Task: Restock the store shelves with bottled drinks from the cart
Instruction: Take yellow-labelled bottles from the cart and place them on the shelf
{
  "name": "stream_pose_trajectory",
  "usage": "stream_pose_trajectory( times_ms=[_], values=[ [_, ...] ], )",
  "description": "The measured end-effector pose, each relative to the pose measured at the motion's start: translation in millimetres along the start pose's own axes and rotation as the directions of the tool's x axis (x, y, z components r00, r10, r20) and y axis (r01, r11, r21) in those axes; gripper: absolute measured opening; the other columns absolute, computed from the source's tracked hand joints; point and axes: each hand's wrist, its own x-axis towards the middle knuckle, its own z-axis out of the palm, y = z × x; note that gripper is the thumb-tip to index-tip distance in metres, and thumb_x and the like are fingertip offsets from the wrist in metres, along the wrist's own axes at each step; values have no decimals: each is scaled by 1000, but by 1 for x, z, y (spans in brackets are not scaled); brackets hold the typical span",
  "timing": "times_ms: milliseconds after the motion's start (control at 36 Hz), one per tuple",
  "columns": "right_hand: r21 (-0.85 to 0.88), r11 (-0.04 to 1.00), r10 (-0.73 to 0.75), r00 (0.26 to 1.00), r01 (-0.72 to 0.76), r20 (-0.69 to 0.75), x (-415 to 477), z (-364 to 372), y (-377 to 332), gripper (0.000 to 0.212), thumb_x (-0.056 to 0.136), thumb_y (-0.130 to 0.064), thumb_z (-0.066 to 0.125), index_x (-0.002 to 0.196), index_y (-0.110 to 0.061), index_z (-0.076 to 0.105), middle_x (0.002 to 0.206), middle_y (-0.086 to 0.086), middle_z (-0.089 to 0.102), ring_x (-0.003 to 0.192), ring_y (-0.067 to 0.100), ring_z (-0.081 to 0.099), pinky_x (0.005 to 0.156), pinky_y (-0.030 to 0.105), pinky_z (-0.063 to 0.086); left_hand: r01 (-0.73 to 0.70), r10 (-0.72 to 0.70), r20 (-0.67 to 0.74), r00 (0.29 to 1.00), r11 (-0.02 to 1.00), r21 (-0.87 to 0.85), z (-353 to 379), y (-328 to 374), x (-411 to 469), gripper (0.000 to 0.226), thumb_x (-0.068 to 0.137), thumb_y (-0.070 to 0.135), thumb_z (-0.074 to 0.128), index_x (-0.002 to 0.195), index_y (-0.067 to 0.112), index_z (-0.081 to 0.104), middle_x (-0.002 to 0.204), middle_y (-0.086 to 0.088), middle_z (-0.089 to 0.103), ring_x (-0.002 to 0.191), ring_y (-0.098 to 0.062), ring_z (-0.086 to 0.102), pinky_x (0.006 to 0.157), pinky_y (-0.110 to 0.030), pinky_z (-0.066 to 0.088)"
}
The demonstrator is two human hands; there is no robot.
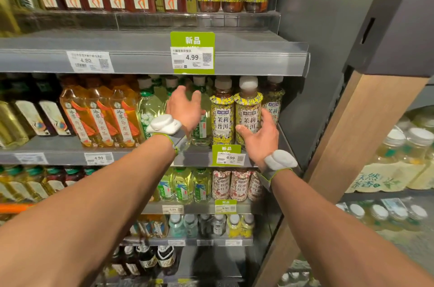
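Right hand (259,136) fingers spread, cupping jasmine pu'er bottle (248,112), likely squaring it on shelf (197,157); left hand (186,108) wide, empty, by green tea bottles (150,110).

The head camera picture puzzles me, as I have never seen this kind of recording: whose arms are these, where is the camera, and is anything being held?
The one picture comes from a camera worn on a person's head, looking forward and down, so the two bare arms are that person's own. Each wrist carries a white band. The left hand is open in front of the pale green bottles on a store shelf. The right hand is open against a yellow-patterned tea bottle; its fingers are not closed round it. So nothing is gripped. More bottled drinks fill the shelves above and below, with price tags on the shelf edges.
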Motion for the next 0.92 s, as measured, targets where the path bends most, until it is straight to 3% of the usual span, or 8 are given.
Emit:
stream_pose_trajectory(
  times_ms=[83, 194, 278, 361, 556, 750, 917],
  values=[
    [-25, 999, 49, 998, -48, 26, 3, 2, 2, 78, 83, -29, 80, 148, -11, 40, 144, 9, 54, 133, 28, 48, 112, 38, 37, 4, -5, 26, 1000, 998, 60, 3, 4, 6, 48, 99, 41, 56, 130, 4, 53, 92, -13, 76, 73, -22, 76, 85, -40, 57],
    [-67, 995, 74, 994, -69, 78, 4, 3, 7, 80, 86, -33, 78, 150, -10, 37, 147, 10, 51, 136, 30, 45, 114, 42, 36, 38, -42, 51, 998, 996, 83, 8, 6, 12, 28, 97, 35, 59, 85, 13, 48, 57, -5, 70, 64, -19, 74, 75, -40, 59],
    [-82, 993, 91, 990, -83, 107, 6, 3, 11, 83, 87, -37, 76, 153, -10, 34, 151, 9, 48, 140, 29, 42, 116, 45, 35, 49, -55, 58, 997, 994, 94, 12, 6, 16, 30, 96, 30, 60, 77, 12, 46, 50, -4, 66, 63, -19, 74, 70, -36, 59],
    [-115, 989, 101, 988, -87, 116, 10, 2, 11, 83, 87, -38, 76, 153, -10, 34, 150, 9, 49, 139, 29, 43, 116, 43, 34, 70, -75, 50, 996, 994, 81, 16, 5, 19, 31, 95, 26, 61, 74, 11, 45, 55, -4, 65, 63, -25, 75, 63, -36, 57],
    [-166, 981, 111, 992, -100, 62, 10, 4, 12, 85, 86, -39, 76, 153, -9, 35, 151, 10, 47, 140, 30, 40, 114, 39, 32, 38, -52, 85, 995, 986, 160, 12, 5, 19, 31, 98, 30, 62, 79, 12, 47, 83, -20, 74, 92, -36, 71, 83, -49, 57],
    [-169, 976, 140, 990, -134, 22, 12, 7, 11, 85, 85, -38, 78, 153, -8, 36, 151, 11, 47, 140, 30, 41, 114, 38, 32, -21, -2, 115, 993, 980, 200, 3, 8, 13, 35, 100, 39, 59, 87, 9, 49, 93, -19, 72, 94, -39, 70, 83, -50, 57],
    [-144, 984, 119, 988, -105, 94, 13, 1, 13, 70, 88, -35, 74, 145, -8, 45, 143, 8, 56, 133, 29, 51, 109, 43, 41, -72, 44, 137, 990, 976, 203, -5, 10, 4, 38, 100, 41, 58, 98, 5, 50, 106, -20, 65, 91, -41, 70, 81, -53, 57]
  ],
)
